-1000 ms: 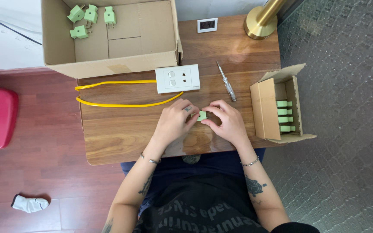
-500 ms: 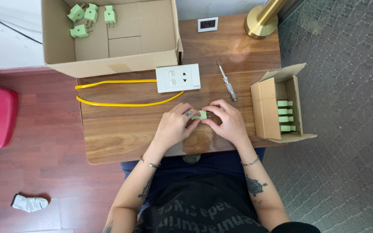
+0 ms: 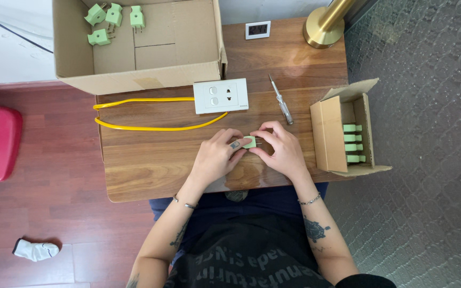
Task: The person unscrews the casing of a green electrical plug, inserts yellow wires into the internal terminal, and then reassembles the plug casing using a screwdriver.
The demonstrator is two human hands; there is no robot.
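A small light-green plug adapter (image 3: 250, 142) is pinched between the fingertips of my left hand (image 3: 217, 156) and my right hand (image 3: 281, 149), low over the wooden table (image 3: 150, 160). Its metal prongs point toward my right hand. Just beyond my hands lies a white socket plate (image 3: 221, 96) with a yellow cable (image 3: 145, 114) looping off to the left. A slim tester screwdriver (image 3: 281, 100) lies to the right of the socket.
A large open cardboard box (image 3: 137, 45) at the back left holds several green adapters (image 3: 114, 18). A small open carton (image 3: 342, 130) at the right edge holds more green adapters in a row. A brass lamp base (image 3: 324, 29) and small digital display (image 3: 257, 29) stand behind.
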